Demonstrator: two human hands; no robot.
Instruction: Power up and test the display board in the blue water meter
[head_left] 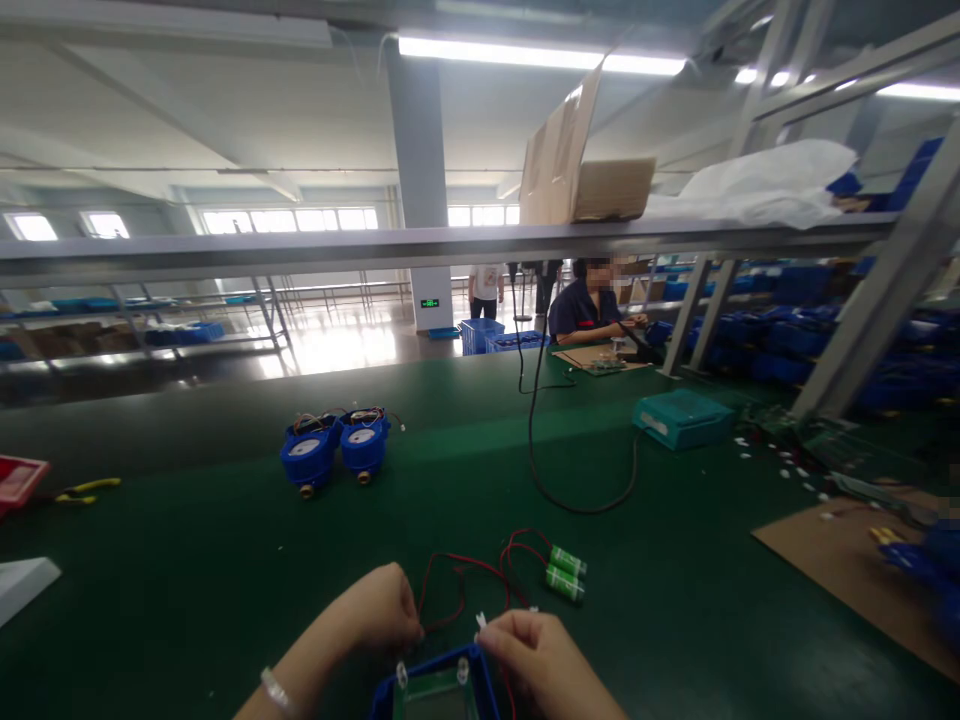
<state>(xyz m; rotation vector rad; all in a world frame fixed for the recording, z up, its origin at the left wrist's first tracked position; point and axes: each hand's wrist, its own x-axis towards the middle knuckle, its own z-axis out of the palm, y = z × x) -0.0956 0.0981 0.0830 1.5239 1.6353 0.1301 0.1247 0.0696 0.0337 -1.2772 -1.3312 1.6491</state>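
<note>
Bench (450, 480) is showing dark green; case (487, 690), blue; board (435, 684), green; connector (481, 622), white; wires (469, 558), red; batteries (564, 582), green and white; meters (306, 465), blue, white-dialled; pliers (106, 483), yellow; box (690, 420), teal.

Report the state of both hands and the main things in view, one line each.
Left hand: fingers curled near red wires; hold unclear.
Right hand: pinching a small white part.
Blue case: uncovered, green circuit board showing.
Green batteries: lying down, wired.
Two blue meters: side by side, wires exposed.
Black cable: slack, looped.
Ceiling light: lit.

bare L hand (384, 608), bare R hand (534, 648), shiny whitish bracelet (275, 688) on L forearm (319, 640)
</note>
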